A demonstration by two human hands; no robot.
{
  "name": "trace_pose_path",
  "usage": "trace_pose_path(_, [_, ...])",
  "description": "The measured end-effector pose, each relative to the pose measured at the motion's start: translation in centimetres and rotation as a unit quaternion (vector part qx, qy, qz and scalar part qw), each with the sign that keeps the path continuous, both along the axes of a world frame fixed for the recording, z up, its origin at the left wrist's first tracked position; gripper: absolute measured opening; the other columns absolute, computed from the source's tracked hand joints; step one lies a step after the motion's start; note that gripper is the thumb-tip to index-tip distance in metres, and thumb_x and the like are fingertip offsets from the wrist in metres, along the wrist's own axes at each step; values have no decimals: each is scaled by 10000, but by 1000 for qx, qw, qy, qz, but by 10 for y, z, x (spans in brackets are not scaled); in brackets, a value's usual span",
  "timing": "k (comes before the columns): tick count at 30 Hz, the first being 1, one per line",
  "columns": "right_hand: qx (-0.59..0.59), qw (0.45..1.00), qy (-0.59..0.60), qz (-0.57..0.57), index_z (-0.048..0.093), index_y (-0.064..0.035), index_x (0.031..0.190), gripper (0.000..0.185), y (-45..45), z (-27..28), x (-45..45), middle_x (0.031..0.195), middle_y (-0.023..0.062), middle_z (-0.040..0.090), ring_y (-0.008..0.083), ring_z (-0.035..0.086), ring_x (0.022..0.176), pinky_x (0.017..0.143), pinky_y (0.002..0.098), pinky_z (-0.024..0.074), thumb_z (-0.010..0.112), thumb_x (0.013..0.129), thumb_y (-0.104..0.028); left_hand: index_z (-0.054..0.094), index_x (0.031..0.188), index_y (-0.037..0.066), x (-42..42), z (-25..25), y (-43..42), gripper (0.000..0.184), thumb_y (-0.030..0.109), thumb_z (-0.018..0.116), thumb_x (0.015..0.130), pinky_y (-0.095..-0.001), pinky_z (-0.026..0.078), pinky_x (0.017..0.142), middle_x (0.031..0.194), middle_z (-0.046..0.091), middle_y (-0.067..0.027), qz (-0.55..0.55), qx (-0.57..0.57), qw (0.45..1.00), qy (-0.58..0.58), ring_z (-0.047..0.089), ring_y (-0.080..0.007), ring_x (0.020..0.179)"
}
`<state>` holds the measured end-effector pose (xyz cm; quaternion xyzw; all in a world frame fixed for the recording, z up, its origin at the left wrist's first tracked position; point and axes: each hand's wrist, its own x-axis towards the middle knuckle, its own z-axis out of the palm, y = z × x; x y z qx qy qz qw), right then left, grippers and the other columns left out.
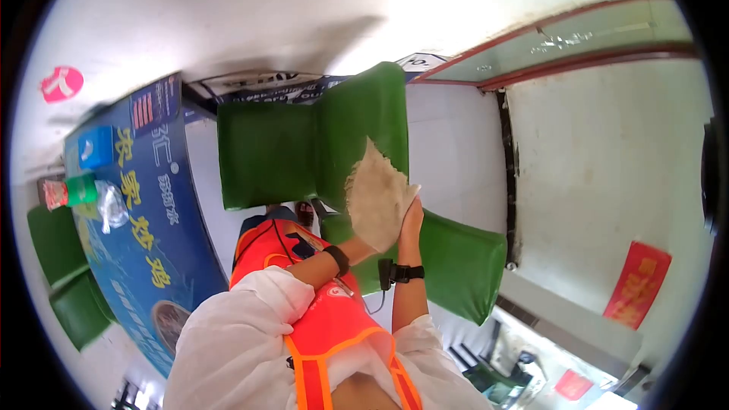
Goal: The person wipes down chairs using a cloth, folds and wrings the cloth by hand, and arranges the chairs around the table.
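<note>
"When I watched remotely, what stood left?"
"A blue table [186, 250], then a green chair [269, 148]."
"I couldn't tell the left hand's grip under the beige cloth [377, 193] before it."
"The right hand [411, 220] gripped the cloth's edge; a white wall [600, 152] followed."

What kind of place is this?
Probably a small eatery: there's a long blue table printed with big yellow Chinese characters for farmhouse stir-fried chicken, and glossy green padded chairs on both sides of it.
</note>
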<state>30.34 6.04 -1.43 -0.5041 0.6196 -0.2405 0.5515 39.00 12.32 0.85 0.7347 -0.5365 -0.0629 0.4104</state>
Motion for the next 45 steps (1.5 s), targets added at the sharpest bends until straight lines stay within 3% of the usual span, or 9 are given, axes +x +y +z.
trace_pose_path(4, [16,996,83,25,548,82,998,495,-7,-3,8,945,209,596,285,565,858,776,378,417,286,924,-332,529,1054,36,17,7,-11,256,117,433,830,-388,377,830,903,528,-121,86,68,992,66,501,-264,884])
trace_pose_path(6, [-115,934,327,91,536,93,1032,539,1,15,20,1023,231,566,348,538,893,819,374,403,292,924,-375,518,1073,32,45,7,-33,271,110,436,827,-389,375,837,910,526,-123,157,121,976,92,499,-264,889])
trace_pose_path(11, [-138,919,362,68,543,103,1012,554,5,18,27,1030,281,540,394,509,918,845,383,375,295,921,-385,490,1122,21,138,-33,-85,315,94,443,819,-391,371,852,930,519,-127,311,289,898,117,495,-265,904])
trace_pose_path(18, [-134,924,355,38,550,91,941,506,9,25,32,932,245,569,343,521,825,774,385,392,302,920,-350,418,1145,-27,81,-150,-52,309,61,370,852,-390,304,984,1007,519,-158,391,185,901,22,483,-310,985])
trace_pose_path(22, [-101,949,299,25,554,88,883,486,2,16,16,850,214,584,322,526,761,727,388,403,309,919,-330,458,1115,-14,73,-118,-4,293,69,366,850,-356,293,997,1013,532,-165,270,286,919,14,486,-293,997])
trace_pose_path(27, [-43,962,270,2,565,27,977,414,-7,16,11,927,99,582,184,559,811,739,289,430,336,912,-313,491,1112,7,135,-59,-31,318,81,405,815,-346,320,971,1000,546,-161,122,471,813,321,498,-266,992])
trace_pose_path(30, [-19,969,246,-22,539,3,1039,394,-4,21,11,968,80,575,167,558,841,758,276,434,340,911,-312,524,1047,-1,152,-70,-67,273,60,408,808,-358,358,910,915,573,-143,222,315,911,146,528,-260,944])
trace_pose_path(34, [13,983,162,-90,502,-13,1101,389,2,29,32,1034,71,556,166,553,895,790,280,441,346,906,-311,518,1060,-7,180,-108,-94,278,66,416,811,-354,366,896,931,575,-149,276,227,924,137,526,-253,961])
trace_pose_path(45, [-2,986,159,-41,479,-24,1124,372,3,31,24,1066,70,537,181,543,943,808,292,449,364,907,-305,501,1097,-22,64,-246,58,301,82,440,822,-344,387,858,975,582,-166,274,345,896,54,521,-237,1010])
